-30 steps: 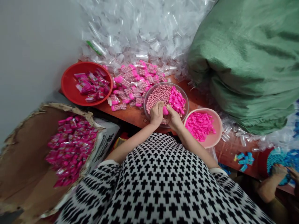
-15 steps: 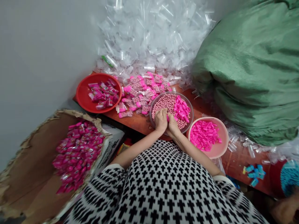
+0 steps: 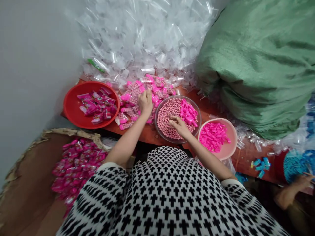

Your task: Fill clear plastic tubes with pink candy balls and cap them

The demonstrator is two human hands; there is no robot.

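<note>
Left hand [image 3: 145,103] is laid on the heap of filled tubes [image 3: 157,90], palm down, fingers curled into it. The palm side is hidden, so it cannot be told whether a tube is clamped.

The heap lies under this hand and spreads out to 12 and 2 o'clock of it. The tubes lie flat and no common long axis is seen; they point every way.

Right hand [image 3: 179,124] is held inside the clear bowl [image 3: 164,137], just over the beads [image 3: 167,114]. Its fingertips are drawn together and pointed to 9 o'clock. Whether anything is pinched cannot be told.

Caps [image 3: 188,113] are banked in the same bowl at 1 o'clock of the right hand, close by. More are kept in the pink bowl [image 3: 228,150] at 4 o'clock, further off.

The heap is nearer the left hand; beads and caps are nearer the right. The hands are apart, with the bowl's rim between them.

The red bowl [image 3: 73,111] is set at 9 o'clock of the left hand. Empty tubes [image 3: 147,42] are piled at 12 o'clock, behind everything.
</note>
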